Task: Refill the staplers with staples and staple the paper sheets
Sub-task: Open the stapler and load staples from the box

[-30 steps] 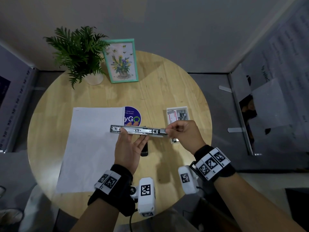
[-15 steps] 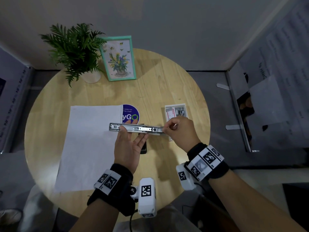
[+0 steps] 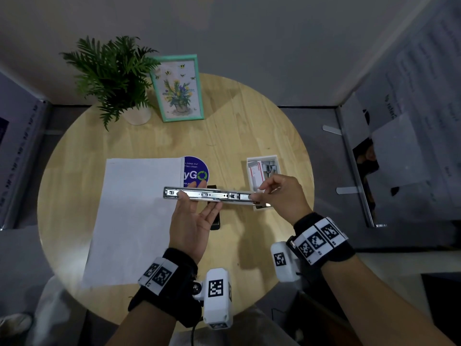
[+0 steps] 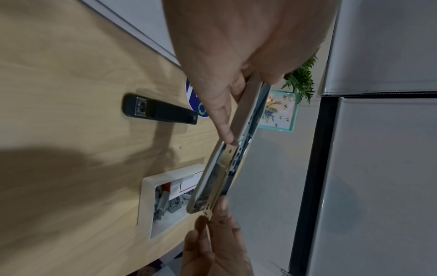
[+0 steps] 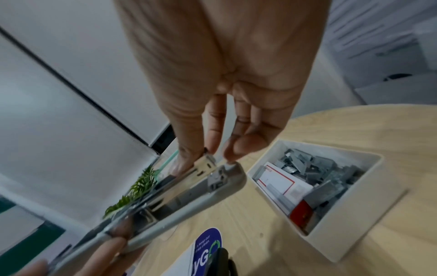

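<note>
A long grey stapler is held open and level above the table. My left hand supports its left half, thumb on top and fingers underneath. My right hand pinches the metal staple rail at its right end. The open stapler also shows in the left wrist view. A black stapler lies on the table under my left hand. White paper sheets lie to the left. A white tray at the right holds loose staple strips and a red-and-white staple box.
A round wooden table carries a potted fern and a teal picture frame at the back. A blue round sticker lies beside the paper. The table's edge runs close behind the tray.
The stapler stays level in both hands. My right hand's fingers have shifted slightly at the stapler's right end, the upper fingers now stretched out more.
</note>
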`<action>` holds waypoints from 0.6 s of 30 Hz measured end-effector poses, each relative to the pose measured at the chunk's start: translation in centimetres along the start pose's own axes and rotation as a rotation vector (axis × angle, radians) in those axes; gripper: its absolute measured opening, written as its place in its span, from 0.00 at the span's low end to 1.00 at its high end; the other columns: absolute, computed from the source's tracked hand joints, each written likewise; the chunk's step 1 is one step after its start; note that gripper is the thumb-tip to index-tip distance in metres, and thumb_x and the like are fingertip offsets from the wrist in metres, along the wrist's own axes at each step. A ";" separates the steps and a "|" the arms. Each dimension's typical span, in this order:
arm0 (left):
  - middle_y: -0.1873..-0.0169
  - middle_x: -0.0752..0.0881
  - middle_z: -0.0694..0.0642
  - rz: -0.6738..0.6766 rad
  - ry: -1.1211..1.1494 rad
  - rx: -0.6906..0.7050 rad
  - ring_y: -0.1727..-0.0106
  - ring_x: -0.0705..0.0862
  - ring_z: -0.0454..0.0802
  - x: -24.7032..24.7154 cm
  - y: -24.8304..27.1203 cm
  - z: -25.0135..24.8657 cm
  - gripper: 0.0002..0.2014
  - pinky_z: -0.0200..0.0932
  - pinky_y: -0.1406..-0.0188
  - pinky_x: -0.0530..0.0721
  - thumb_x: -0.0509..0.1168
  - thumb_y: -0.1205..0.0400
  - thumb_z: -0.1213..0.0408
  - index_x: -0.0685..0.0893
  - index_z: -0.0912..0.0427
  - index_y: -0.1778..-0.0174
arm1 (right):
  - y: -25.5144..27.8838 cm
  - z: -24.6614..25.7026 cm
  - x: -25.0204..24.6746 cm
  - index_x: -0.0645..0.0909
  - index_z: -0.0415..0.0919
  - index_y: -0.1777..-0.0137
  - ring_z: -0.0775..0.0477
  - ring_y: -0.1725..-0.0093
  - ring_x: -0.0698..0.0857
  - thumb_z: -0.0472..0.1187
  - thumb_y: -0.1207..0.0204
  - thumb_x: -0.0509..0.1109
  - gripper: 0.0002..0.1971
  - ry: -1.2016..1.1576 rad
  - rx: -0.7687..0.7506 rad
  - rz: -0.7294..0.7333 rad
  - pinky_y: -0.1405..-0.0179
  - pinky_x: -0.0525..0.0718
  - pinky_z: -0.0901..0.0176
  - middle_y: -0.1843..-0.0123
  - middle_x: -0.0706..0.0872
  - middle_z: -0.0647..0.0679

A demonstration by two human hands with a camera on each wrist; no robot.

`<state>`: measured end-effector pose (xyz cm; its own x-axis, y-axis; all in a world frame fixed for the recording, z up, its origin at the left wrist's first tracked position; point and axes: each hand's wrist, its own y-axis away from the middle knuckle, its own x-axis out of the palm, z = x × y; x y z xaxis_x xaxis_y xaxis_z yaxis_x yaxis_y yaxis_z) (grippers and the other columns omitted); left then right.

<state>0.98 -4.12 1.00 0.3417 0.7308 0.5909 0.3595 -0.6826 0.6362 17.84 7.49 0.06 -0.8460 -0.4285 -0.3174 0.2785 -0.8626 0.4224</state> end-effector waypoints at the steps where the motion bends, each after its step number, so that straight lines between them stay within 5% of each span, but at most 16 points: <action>1: 0.28 0.80 0.57 0.002 0.009 -0.003 0.31 0.80 0.65 -0.1 0.0 0.0 0.24 0.57 0.38 0.83 0.49 0.12 0.50 0.71 0.60 0.25 | 0.1 -0.1 -0.1 0.84 0.30 0.58 0.59 0.75 0.82 0.31 0.40 0.84 0.13 -0.078 0.012 0.028 0.74 0.79 0.71 0.67 0.81 0.46; 5: 0.30 0.81 0.56 0.011 0.021 0.009 0.32 0.82 0.64 -0.6 -0.4 -0.2 0.20 0.57 0.37 0.83 0.50 0.13 0.49 0.78 0.58 0.35 | 0.3 -0.5 -0.7 0.86 0.35 0.56 0.48 0.67 0.87 0.35 0.26 0.73 0.03 -0.379 0.127 0.038 0.69 0.86 0.61 0.60 0.88 0.41; 10: 0.33 0.84 0.57 0.022 0.040 0.007 0.35 0.84 0.64 -0.7 -0.6 -0.5 0.23 0.59 0.37 0.82 0.49 0.12 0.50 0.73 0.58 0.27 | 0.1 -1.9 -0.6 0.84 0.39 0.41 0.38 0.53 0.89 0.47 0.16 0.60 0.16 -0.595 0.341 0.170 0.55 0.89 0.48 0.46 0.87 0.36; 14: 0.27 0.79 0.60 0.061 -0.074 0.046 0.33 0.82 0.67 -0.5 -0.4 -0.7 0.16 0.59 0.37 0.83 0.46 0.09 0.59 0.72 0.54 0.29 | 0.7 -1.6 0.8 0.82 0.33 0.37 0.35 0.52 0.91 0.41 0.15 0.57 0.17 -0.780 0.420 0.309 0.54 0.92 0.53 0.43 0.89 0.31; 18: 0.34 0.82 0.55 0.062 -0.349 0.166 0.35 0.83 0.62 -0.2 0.0 -0.5 0.12 0.61 0.40 0.85 0.51 0.10 0.61 0.75 0.43 0.36 | 1.5 -1.9 1.9 0.85 0.35 0.43 0.36 0.54 0.92 0.34 0.17 0.60 0.12 -0.783 0.398 0.294 0.55 0.91 0.58 0.44 0.90 0.34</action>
<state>0.50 -4.24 1.13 0.6318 0.6619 0.4035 0.4545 -0.7379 0.4989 17.54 4.88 -1.48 -0.8725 -0.1865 0.4516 0.4764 -0.5297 0.7017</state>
